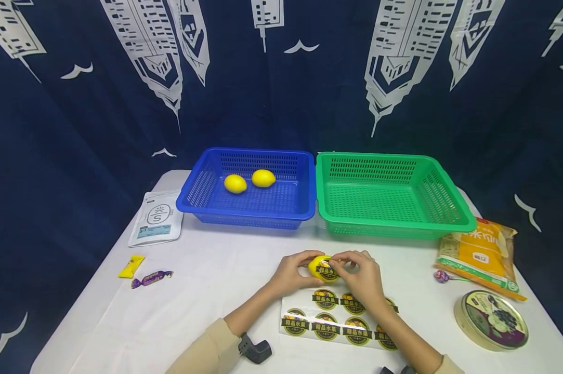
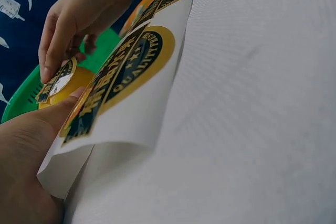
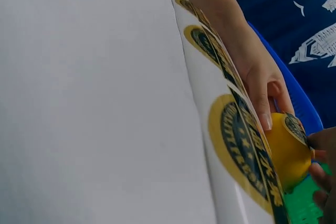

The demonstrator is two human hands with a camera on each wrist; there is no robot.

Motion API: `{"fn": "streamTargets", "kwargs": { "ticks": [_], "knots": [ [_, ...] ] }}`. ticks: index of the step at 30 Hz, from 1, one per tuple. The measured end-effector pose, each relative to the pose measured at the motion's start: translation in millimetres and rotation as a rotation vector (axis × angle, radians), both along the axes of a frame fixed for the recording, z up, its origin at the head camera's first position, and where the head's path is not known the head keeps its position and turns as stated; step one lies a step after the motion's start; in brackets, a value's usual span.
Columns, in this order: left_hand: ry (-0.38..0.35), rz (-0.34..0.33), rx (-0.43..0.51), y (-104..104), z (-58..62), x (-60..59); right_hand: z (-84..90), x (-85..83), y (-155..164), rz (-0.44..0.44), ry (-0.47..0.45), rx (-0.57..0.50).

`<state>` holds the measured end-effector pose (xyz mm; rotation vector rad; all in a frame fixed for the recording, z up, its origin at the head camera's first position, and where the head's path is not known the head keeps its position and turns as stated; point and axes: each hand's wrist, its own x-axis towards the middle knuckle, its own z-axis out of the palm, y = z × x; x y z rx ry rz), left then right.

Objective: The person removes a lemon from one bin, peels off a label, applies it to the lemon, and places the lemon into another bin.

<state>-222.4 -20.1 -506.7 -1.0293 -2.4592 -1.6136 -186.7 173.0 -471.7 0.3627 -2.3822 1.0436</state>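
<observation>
Sticker sheet lay nearest; left hand gripped the firm, smooth lemon, right hand pinching its flimsy sticker.

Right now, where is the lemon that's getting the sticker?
In the head view the lemon sits front centre, gripped by the left hand and right hand, just above the sticker sheet.

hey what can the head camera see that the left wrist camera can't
Only the head view shows the blue basket holding two lemons, the sachet, candies, the round tin and the left hand's grip. Only the left wrist view shows the sticker sheet's lifted edge close up. Both show the right hand pressing a sticker onto the held lemon.
</observation>
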Motion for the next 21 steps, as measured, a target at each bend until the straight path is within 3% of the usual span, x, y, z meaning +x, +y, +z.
{"fn": "streamTargets", "kwargs": {
  "ticks": [5, 14, 21],
  "knots": [
    [0.002, -0.005, 0.005, 0, 0.9, -0.6, -6.5, -1.1, 3, 0.011, 0.093, 0.038],
    [0.005, -0.012, -0.005, -1, 1.3, -1.3, -15.3, -4.5, 16, 0.353, 0.028, -0.033],
    [0.006, 0.002, -0.032, -2, 0.3, -0.9, -23.6, -8.4, 15, 0.379, 0.039, -0.037]
  ]
}}
